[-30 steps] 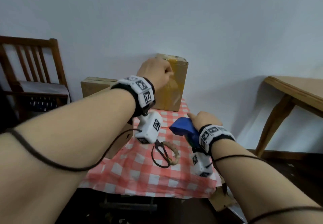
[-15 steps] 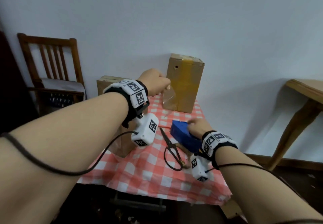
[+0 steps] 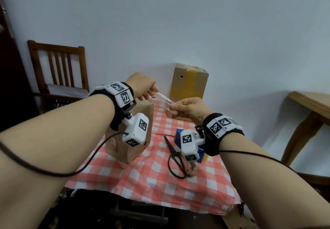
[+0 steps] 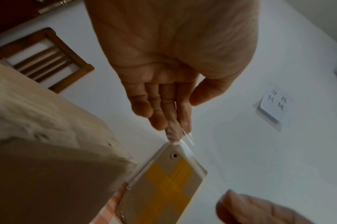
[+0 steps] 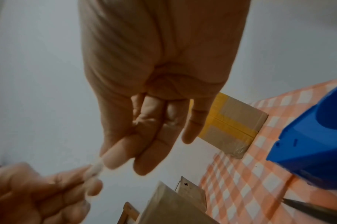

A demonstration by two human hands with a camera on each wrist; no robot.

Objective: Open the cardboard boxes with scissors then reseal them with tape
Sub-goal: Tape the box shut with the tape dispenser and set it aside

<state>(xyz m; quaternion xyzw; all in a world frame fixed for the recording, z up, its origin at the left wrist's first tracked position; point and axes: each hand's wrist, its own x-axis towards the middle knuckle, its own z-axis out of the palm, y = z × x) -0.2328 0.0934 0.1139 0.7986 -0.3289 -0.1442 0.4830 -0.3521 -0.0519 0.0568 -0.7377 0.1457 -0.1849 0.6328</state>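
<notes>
A strip of clear tape (image 3: 163,98) stretches between my two hands above the checked tablecloth (image 3: 155,178). My left hand (image 3: 151,93) pinches its left end (image 4: 175,133), and my right hand (image 3: 172,106) pinches the other end between thumb and fingers (image 5: 100,165). Behind the strip stands a tall cardboard box (image 3: 189,87) crossed with yellow tape (image 4: 164,189). A second cardboard box (image 3: 132,144) sits under my left wrist. Black scissors (image 3: 174,155) lie shut on the cloth. The blue tape dispenser (image 3: 178,136) lies beside them (image 5: 313,136), partly hidden by my right wrist camera.
A wooden chair (image 3: 59,64) stands at the back left and a wooden table (image 3: 312,107) at the right. A paper note (image 4: 275,104) hangs on the wall. The cloth's front edge (image 3: 160,203) drops off to a dark floor.
My right hand let go of the blue dispenser and rose to pinch the free end of the tape. My left hand drew back from the tall box, still holding the strip.
</notes>
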